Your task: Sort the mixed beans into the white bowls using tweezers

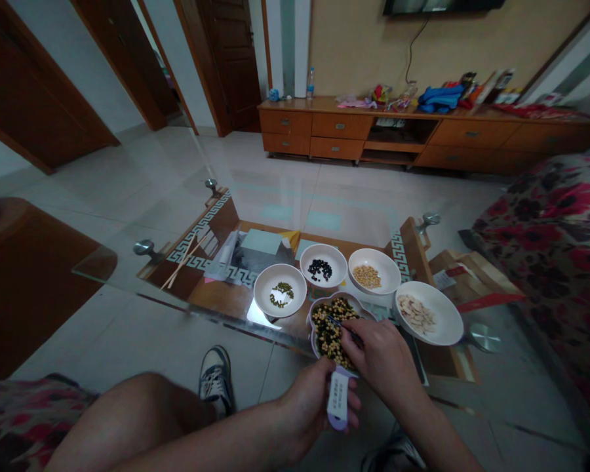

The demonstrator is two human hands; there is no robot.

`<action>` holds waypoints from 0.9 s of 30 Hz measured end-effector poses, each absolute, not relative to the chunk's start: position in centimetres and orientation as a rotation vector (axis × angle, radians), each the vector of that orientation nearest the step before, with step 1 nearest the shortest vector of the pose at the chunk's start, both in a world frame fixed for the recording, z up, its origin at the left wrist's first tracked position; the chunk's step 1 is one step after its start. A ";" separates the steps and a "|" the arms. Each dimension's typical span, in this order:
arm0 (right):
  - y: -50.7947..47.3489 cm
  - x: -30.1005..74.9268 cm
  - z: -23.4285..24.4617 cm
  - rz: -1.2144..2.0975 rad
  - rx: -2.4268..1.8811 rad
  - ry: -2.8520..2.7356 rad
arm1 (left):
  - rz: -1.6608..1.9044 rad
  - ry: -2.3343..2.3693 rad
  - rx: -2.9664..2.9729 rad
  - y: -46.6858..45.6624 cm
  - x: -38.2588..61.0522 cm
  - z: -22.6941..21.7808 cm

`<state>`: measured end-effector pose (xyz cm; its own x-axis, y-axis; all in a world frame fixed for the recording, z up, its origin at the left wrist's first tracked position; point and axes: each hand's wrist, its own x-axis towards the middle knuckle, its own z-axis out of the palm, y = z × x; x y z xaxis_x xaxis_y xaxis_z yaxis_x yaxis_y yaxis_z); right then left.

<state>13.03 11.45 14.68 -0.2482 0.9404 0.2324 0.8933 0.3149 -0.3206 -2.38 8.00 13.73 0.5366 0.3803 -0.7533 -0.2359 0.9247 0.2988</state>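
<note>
My left hand [307,400] is closed around the pale purple handle [337,400] of a flower-shaped bowl [360,303], and a label with print sits on that handle. Mixed beans [332,334], yellow, black and green, fill the bowl. Pinched in my right hand [386,354] is a pair of dark tweezers [337,322], their tip among the mixed beans. Around it stand white bowls: one with green beans [281,288], one with black beans [319,267], one with yellow beans [366,275], and one with pale flat slices or seeds [417,314].
The bowls stand on a glass table [319,196] with metal knobs. Under the glass, chopsticks [181,262] and papers [260,249] lie on a wooden shelf. A paper bag [472,278] is at the right, beside a flowered cover [555,229]. A wooden cabinet [339,134] lines the far wall.
</note>
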 end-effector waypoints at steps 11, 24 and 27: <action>12.3 11.6 16.1 0.068 -1.451 -2.081 | 0.378 0.936 0.165 8.2 -2.4 14.4; 13.4 8.0 16.2 0.123 -1.356 -1.992 | 0.428 0.898 0.212 7.8 -2.2 13.8; 13.5 8.2 16.0 0.125 -1.340 -1.995 | 0.415 0.909 0.201 7.9 -2.2 13.6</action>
